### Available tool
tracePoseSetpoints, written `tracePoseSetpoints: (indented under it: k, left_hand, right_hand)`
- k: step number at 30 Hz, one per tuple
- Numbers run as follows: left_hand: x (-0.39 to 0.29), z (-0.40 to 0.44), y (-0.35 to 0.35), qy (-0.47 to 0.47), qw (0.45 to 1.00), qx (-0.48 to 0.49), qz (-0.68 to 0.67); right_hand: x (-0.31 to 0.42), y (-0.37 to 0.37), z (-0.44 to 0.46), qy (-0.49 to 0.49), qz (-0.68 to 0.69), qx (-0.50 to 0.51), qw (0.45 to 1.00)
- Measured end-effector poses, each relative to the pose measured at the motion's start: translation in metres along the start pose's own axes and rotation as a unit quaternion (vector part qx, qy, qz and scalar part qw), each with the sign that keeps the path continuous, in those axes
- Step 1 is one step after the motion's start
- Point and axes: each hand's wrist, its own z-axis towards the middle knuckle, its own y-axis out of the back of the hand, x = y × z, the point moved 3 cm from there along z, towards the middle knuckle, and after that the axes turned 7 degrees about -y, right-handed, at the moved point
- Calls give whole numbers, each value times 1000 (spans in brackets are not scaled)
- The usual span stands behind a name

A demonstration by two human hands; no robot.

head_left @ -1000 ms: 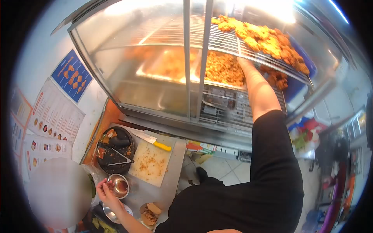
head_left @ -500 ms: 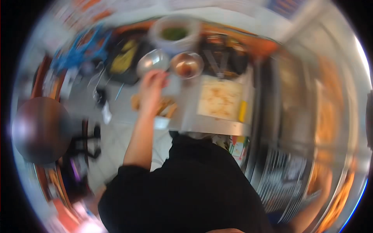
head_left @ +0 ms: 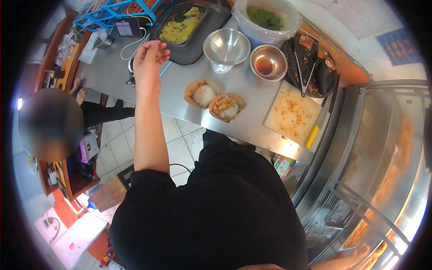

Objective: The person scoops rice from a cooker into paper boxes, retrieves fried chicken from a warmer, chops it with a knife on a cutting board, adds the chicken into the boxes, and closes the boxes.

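My left hand (head_left: pixel 152 55) is raised above the steel counter, its fingers loosely curled and apart, holding nothing. It is near the tray of yellow food (head_left: pixel 182 28). Low at the right, my right hand (head_left: pixel 360 254) is beside the fried food (head_left: pixel 377 255) in the glass cabinet; its fingers are too unclear to read. Two brown paper boxes, one with white rice (head_left: pixel 203 95) and one with rice and topping (head_left: pixel 225 108), stand at the counter's front edge. Behind them are a steel bowl on a scale (head_left: pixel 226 47) and a bowl of brown sauce (head_left: pixel 268 63).
A cutting board (head_left: pixel 292 112) with crumbs and a yellow-handled knife (head_left: pixel 312 136) lies at the counter's right. Tongs (head_left: pixel 303 74) rest in a black pan (head_left: pixel 330 72). A tub of greens (head_left: pixel 265 20) stands behind. Another person (head_left: pixel 101 112) is at the left, with the head blurred.
The view has swung left from the cabinet to the counter. My left hand has moved from beside the sauce bowl toward the yellow food. My right hand now shows by the cabinet's fried food.
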Motion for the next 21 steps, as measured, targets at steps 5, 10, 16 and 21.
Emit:
tracePoseSetpoints:
  k: [5, 10, 16, 21]
  left_hand:
    - [7, 31, 32, 15, 998, 59, 27]
    - [30, 51, 82, 82, 993, 61, 60]
    - [43, 52, 87, 141, 980, 121, 71]
    - [37, 46, 81, 125, 973, 188, 53]
  right_hand:
    - [26, -57, -111, 20, 205, 66, 976]
    - [49, -260, -245, -94, 411, 447, 789]
    - [59, -568, -468, -165, 144, 707, 673]
    - [51, -723, -583, 42, -68, 736, 673]
